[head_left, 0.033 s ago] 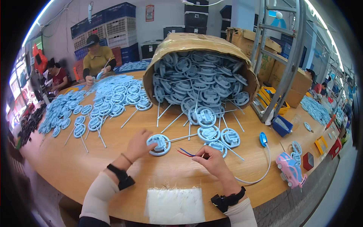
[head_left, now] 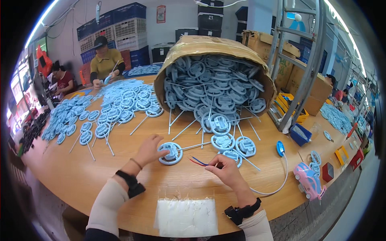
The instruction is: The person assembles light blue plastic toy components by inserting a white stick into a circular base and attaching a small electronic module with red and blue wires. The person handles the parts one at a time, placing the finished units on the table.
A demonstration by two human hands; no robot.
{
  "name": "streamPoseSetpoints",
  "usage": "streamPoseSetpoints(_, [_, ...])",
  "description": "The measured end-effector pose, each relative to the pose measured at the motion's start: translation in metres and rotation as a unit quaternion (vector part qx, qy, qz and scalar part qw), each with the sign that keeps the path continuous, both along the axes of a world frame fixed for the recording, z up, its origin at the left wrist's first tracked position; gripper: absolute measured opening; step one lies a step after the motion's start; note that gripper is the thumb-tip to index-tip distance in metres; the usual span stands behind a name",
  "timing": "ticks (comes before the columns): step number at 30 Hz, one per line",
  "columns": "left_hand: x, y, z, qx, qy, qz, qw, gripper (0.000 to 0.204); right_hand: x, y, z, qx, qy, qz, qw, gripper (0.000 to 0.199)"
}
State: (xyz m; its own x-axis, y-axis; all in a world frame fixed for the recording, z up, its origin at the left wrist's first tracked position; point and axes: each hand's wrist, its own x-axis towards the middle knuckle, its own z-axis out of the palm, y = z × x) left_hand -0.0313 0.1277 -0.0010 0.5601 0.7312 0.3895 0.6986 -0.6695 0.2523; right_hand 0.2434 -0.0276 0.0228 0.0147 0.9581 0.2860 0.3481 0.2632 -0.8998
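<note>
My left hand (head_left: 150, 152) is at the left rim of a light blue round plastic part (head_left: 172, 153), fingers apart and thumb reaching over the edge. This part lies flat, with a thin rod sticking out to its right. My right hand (head_left: 225, 168) pinches thin red and blue wires (head_left: 198, 161) between thumb and forefinger, their ends pointing left toward the part. A white cable (head_left: 286, 172) runs from behind my right wrist to a small blue oval device (head_left: 280, 148). Three similar round parts (head_left: 245, 146) lie beyond my right hand.
A big cardboard box (head_left: 219, 46) on its side spills round parts. More are heaped at the left (head_left: 128, 98). A clear plastic bag (head_left: 187, 217) lies at the near edge. A pink toy car (head_left: 309, 180), a blue bin (head_left: 300, 133) and a metal ladder (head_left: 299, 86) stand right. Co-workers sit far left.
</note>
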Motion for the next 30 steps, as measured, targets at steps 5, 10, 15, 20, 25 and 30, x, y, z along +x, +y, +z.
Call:
streamPoseSetpoints(5, [0.012,0.03,-0.01,-0.303,-0.05,0.055,0.95,0.058,0.0,-0.001,-0.002,-0.008,-0.005,0.001,1.0,0.014])
streamPoseSetpoints(10, [0.008,-0.004,0.024,-0.517,-0.034,0.068,0.853,0.039,-0.007,-0.002,-0.002,-0.002,-0.011,0.031,0.999,0.014])
streamPoseSetpoints(15, [0.01,-0.049,0.03,-0.48,-0.291,-0.021,0.827,0.032,-0.01,-0.01,-0.003,0.012,-0.024,0.052,0.998,0.014])
streamPoseSetpoints(20, [0.025,-0.109,0.031,-0.437,-0.515,-0.062,0.735,0.025,-0.018,-0.013,0.004,0.032,-0.016,0.066,0.997,0.013])
streamPoseSetpoints(25, [0.035,-0.116,0.012,-0.456,-0.532,-0.052,0.711,0.027,-0.014,-0.011,0.002,0.035,-0.036,0.074,0.996,0.013])
streamPoseSetpoints(30, [0.041,-0.118,0.013,-0.49,-0.565,-0.069,0.66,0.026,-0.012,-0.011,0.004,0.029,-0.01,0.098,0.995,0.013])
